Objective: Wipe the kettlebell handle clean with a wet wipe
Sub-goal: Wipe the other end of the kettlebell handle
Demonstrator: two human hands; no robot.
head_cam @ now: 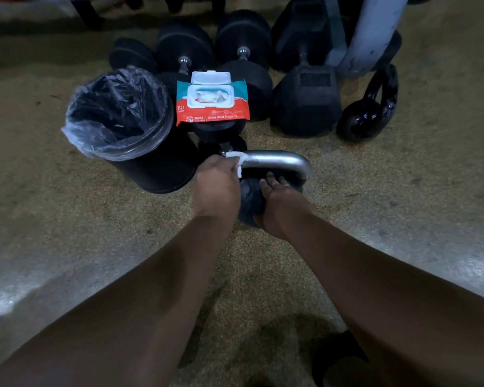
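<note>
Two bare forearms reach forward from the bottom of the view to a round black kettlebell (248,203), which stands on the speckled brown rubber floor (67,191) directly in front of the person. The right hand (278,203) lies on the near right side of its body, with the fingers laid rather straight over the top and pressing on it, so it seems to steady the weight. The left hand (217,181) is at the left side of the kettlebell. Its fingers are curled and pinch a white wet wipe (236,159) against the left end of the curved silver metal handle (280,161). How far the wipe goes around the bar I cannot tell, because the hand covers it.

I judge that the wiping step is in hand and only near its beginning: the wipe sits at one end, and the long top of the handle and its right bend are bare. The next move calls for sliding the wipe along the bar toward the right bend with even pressure, while the right hand holds the kettlebell against tipping.

Close to the left of the kettlebell stands a black cylindrical bin (151,174) with a clear plastic liner. Just behind the kettlebell an orange and teal pack of wipes (213,110), its white flap open, lies on a black dumbbell. Farther behind are more black dumbbells (243,65), and behind to the right a glossy black second kettlebell (366,118) beside a grey post (372,32).
</note>
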